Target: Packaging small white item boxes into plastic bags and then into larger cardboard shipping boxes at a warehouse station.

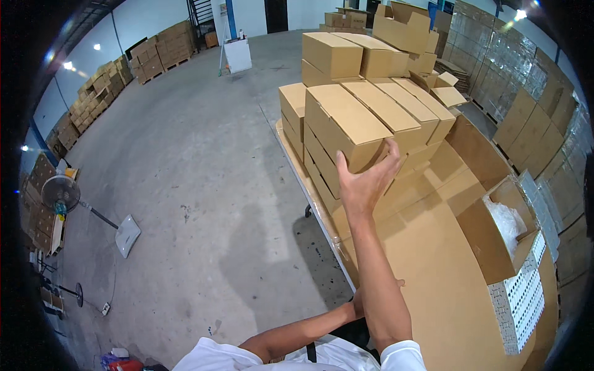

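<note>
My right hand [369, 176] reaches out to the near end of a long brown cardboard box [349, 114] on top of a stack. Its thumb is on the left side of that end and its fingers on the right, so the hand grips the box. More closed boxes [390, 111] of the same kind stand in a row just right of it, with others stacked beneath. Crossing under my right forearm, my left hand [358, 303] is mostly hidden; only a fingertip shows beyond the forearm, above the cardboard-covered table [445, 266].
An open carton [489, 241] with clear plastic wrap inside stands at the right, beside a white block with rows of dark dots [520, 306]. Wrapped carton stacks [482, 49] line the right wall. A white fan [60, 193] stands on the floor at left.
</note>
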`<state>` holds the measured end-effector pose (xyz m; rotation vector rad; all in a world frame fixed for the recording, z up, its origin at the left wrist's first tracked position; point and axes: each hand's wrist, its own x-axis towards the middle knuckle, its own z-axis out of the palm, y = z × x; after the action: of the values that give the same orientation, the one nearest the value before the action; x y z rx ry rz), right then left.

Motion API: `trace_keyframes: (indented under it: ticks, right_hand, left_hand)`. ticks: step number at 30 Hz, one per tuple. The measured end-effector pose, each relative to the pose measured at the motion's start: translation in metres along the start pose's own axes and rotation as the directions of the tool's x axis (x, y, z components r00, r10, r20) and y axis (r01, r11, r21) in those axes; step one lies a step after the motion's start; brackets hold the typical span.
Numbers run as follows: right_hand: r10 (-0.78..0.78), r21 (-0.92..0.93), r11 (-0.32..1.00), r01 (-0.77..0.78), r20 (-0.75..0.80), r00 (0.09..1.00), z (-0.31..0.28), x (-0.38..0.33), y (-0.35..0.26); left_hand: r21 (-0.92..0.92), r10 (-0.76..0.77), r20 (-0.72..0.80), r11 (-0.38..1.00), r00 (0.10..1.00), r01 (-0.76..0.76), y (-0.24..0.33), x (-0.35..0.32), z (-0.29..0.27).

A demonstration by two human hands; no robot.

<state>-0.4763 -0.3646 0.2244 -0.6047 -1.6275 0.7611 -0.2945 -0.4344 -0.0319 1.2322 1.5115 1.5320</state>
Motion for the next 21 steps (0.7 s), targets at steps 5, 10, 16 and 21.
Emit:
trace_keyframes:
  ticks: [5, 10, 16, 21]
  right_hand:
    - [-0.101, -0.056, 0.993, 0.103, 0.032, 0.994, -0.005, -0.009, 0.01]
    - [-0.098, -0.043, 0.994, 0.101, 0.064, 0.993, 0.002, -0.005, 0.014]
    - [-0.083, -0.012, 0.996, 0.084, 0.072, 0.994, 0.005, -0.007, 0.017]
    - [-0.101, -0.069, 0.992, 0.103, 0.027, 0.994, -0.009, 0.005, 0.031]
  left_hand:
    - [0.22, 0.202, 0.02, 0.955, 0.979, -0.201, 0.022, 0.015, -0.007]
    - [0.144, 0.223, -0.072, 0.967, 0.972, -0.211, 0.044, 0.02, -0.012]
    - [0.239, 0.31, -0.105, 0.93, 0.945, -0.278, 0.039, 0.021, -0.011]
    - [0.519, 0.38, 0.067, 0.776, 0.923, -0.357, 0.071, 0.033, -0.017]
